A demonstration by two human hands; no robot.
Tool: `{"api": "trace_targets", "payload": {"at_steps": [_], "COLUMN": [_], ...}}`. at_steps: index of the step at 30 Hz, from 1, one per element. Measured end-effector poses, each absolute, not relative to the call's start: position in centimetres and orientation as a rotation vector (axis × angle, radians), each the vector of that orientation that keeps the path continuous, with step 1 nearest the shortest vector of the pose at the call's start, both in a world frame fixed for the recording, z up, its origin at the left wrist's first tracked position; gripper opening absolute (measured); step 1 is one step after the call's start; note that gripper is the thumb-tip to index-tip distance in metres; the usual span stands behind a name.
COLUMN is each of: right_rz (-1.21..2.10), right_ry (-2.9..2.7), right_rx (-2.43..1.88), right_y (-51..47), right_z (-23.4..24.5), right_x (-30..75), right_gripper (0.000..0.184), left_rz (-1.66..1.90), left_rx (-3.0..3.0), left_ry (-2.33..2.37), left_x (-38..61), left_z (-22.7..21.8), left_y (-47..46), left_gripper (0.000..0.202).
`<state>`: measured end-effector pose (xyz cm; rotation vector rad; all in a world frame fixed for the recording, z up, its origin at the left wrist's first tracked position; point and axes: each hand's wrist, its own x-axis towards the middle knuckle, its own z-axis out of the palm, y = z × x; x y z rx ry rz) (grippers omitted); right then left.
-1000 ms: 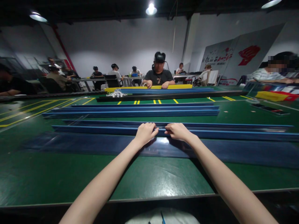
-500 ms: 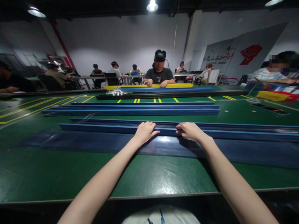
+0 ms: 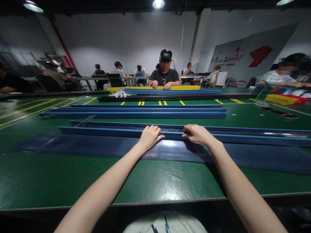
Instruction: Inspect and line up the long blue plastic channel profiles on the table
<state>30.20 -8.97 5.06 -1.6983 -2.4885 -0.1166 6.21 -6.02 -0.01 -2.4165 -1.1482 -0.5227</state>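
Observation:
A long blue channel strip (image 3: pixel 111 131) with raised edges lies across the green table. My left hand (image 3: pixel 150 136) grips its near wall, fingers curled over the top and thumb on the near side. To the right, my right hand (image 3: pixel 196 133) is closed on the same wall, its fingertips bent inside the channel and partly hidden. A flat, glossy dark-blue clear sheet (image 3: pixel 97 146) lies in front of the channel, under both wrists.
Beyond the channel lie more blue strips (image 3: pixel 136 115), then a long black strip (image 3: pixel 179 97) and crumpled clear plastic (image 3: pixel 119 94). Opposite, a person (image 3: pixel 165 76) handles a yellow strip (image 3: pixel 187 87). Flat dark devices (image 3: pixel 279 112) and a red-yellow bundle (image 3: pixel 284 99) are at right.
My right hand's fingers have curled a little more over the channel wall. My left hand keeps its grip. The whole view has shifted slightly.

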Motion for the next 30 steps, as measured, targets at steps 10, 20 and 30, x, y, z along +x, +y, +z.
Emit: {"api": "trace_targets", "payload": {"at_steps": [10, 20, 30], "right_rz": [-0.101, -0.114, -0.116], "right_ry": [-2.498, -2.497, -2.399], "right_rx": [-1.654, -1.761, -1.799], "right_y": [-8.7, -8.7, -8.9], "right_z": [4.8, 5.0, 5.6], "right_x": [30.3, 30.8, 31.4], "right_gripper": [0.012, 0.023, 0.019], "left_rz": [-0.541, -0.554, -0.516], "left_rx": [-2.439, -2.442, -2.424], "left_ry": [-1.168, -1.168, -1.16], "left_x": [6.3, 6.3, 6.3], "left_z": [0.1, 0.0, 0.2], "left_y": [-6.2, -6.1, -6.3], "left_gripper": [0.031, 0.03, 0.03]}}
